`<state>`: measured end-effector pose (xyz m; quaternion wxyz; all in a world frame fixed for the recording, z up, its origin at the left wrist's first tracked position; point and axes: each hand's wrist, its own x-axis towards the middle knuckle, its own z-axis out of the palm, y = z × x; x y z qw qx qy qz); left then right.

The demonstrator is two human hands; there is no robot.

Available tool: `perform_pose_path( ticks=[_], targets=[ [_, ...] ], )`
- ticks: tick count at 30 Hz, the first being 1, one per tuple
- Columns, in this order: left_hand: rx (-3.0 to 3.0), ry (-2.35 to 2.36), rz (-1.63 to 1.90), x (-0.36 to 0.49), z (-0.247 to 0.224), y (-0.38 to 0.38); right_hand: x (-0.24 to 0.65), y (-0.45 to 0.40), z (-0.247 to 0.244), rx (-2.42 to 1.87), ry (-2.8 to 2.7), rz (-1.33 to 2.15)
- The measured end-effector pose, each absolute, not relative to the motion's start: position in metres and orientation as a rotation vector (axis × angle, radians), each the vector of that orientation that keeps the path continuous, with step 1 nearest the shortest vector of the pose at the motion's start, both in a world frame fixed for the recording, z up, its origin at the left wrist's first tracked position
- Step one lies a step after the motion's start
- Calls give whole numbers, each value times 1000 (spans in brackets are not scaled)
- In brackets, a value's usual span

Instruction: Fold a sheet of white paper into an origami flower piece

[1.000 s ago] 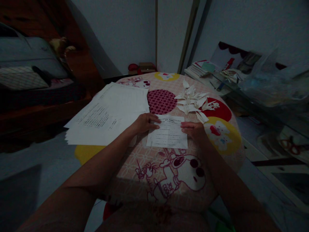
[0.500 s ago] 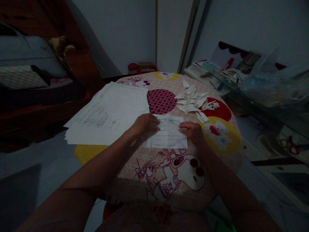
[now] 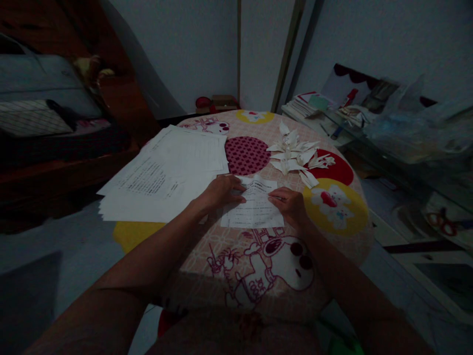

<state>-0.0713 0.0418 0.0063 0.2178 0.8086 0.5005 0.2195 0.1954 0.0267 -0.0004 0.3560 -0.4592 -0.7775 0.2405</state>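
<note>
On a round counter (image 3: 199, 254) spread with a pink patterned cloth, a small printed sheet (image 3: 254, 212) lies near the middle, between the two hands, its lines of print too small to read and its far part buckled up into a soft ridge. The left hand (image 3: 223, 191) is bent over the left edge of the sheet, fingers and thumb touching its upper face; whether they also pinch the paper I cannot tell. The right hand (image 3: 290, 204) has its thumb and fingers drawn together, gripping the sheet at its right edge. Just left of the sheet, partly behind the left forearm, a loose stack of larger papers (image 3: 166, 172) is fanned out toward the counter's left rim, with printed text on the upper ones. Far and to the right of the sheet sits a cluster of folded white paper shapes (image 3: 295, 153), pointed and overlapping, some of them over a red circle (image 3: 342, 167) on the cloth. A yellow circle with a bear (image 3: 334, 204) shows to the right of the right hand, and a dog figure (image 3: 271, 271) is drawn on the near part of the cloth, between the forearms
</note>
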Motion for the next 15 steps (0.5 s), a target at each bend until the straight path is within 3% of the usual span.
perform_pose_path(
  ticks=[8, 15],
  targets=[
    [2267, 1336, 736, -68, 10, 40, 194, 25, -2, -1190, -2274, 261],
    [2348, 1234, 543, -65, 16, 36, 192, 25, -5, -1080, -2377, 208]
  ],
)
